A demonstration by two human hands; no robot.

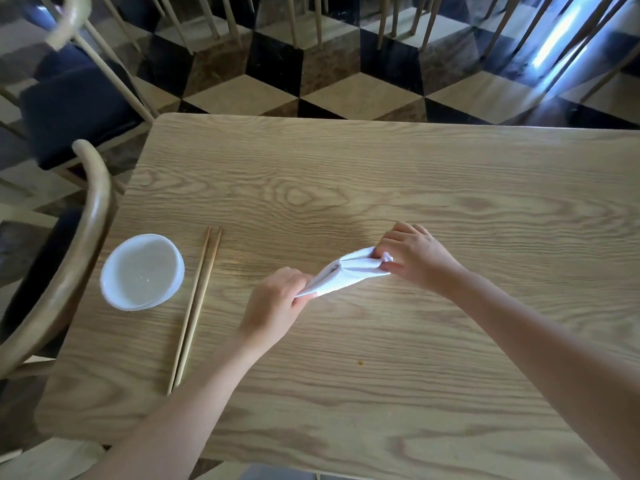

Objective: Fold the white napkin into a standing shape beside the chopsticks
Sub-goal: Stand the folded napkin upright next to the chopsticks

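The white napkin is folded into a narrow band and stretched between both hands just above the middle of the wooden table. My left hand pinches its near-left end. My right hand grips its far-right end, where a small tip of cloth pokes out between the fingers. A pair of wooden chopsticks lies side by side on the table, well to the left of the napkin.
A white bowl sits left of the chopsticks near the table's left edge. Wooden chairs with dark cushions stand along the left side. Checkered floor and several chair legs lie beyond the far edge.
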